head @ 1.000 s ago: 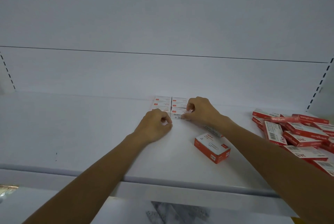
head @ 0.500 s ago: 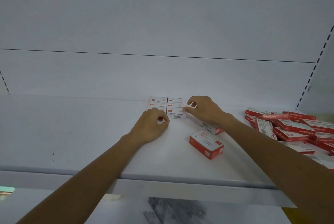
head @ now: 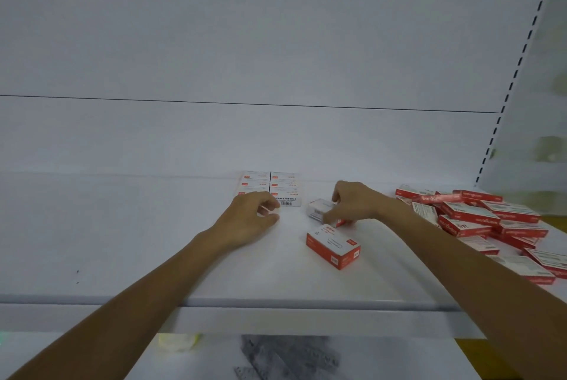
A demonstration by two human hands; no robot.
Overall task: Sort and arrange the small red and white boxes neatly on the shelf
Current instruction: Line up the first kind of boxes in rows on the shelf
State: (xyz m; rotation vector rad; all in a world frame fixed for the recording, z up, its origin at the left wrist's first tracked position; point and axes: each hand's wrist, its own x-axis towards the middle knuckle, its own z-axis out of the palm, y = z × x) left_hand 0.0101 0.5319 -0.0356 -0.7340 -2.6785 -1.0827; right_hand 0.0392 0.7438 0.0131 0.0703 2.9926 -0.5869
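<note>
Presently the right hand [head: 352, 201] grips one box [head: 319, 209] beside two columns [head: 270, 184].

At shelf [head: 122, 241] back, arranged boxes [head: 283, 186]; loose pile [head: 478, 217] lies right.

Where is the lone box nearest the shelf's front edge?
Head view, right of centre: the lone box lies just nearer than the right hand, left of the pile.

A dim white back panel [head: 276, 42] with a thin horizontal seam [head: 245, 102] meets what seems a slotted upright [head: 517, 66] at right.
</note>
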